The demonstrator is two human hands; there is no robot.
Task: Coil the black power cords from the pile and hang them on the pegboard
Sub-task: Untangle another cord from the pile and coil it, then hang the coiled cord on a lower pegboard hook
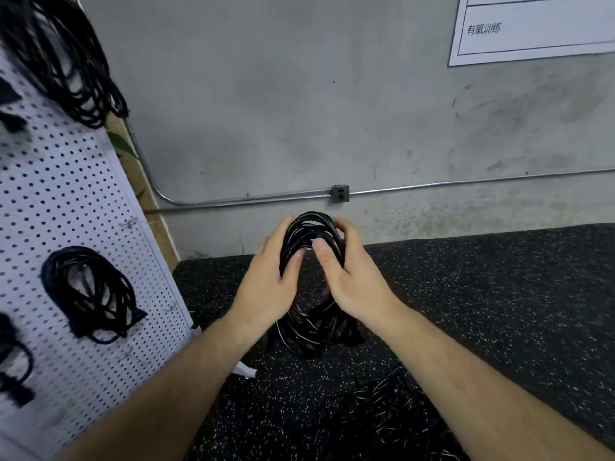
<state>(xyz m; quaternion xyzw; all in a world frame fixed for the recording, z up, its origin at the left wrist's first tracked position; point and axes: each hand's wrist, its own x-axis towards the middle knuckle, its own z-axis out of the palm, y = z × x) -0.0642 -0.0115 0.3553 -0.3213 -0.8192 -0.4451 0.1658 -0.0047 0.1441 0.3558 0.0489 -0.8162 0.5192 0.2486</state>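
A metal conduit [266, 196] with an outlet box [340, 193] crosses the grey wall [299, 94] above speckled floor [499, 294].

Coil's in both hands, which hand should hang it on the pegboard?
Probably the left hand: it grips the coil on the side nearer the pegboard, which stands to the left. The right hand would have to reach across.

Single wide-angle camera worn on the person's head looks forward and down, facing a grey wall [299, 94] and speckled black floor [499, 311], with the pegboard [66, 201] angled along the left edge; the left hand [266, 281] and right hand [356, 281], gripping a coiled cord [312, 227], sit close to the lens at centre frame
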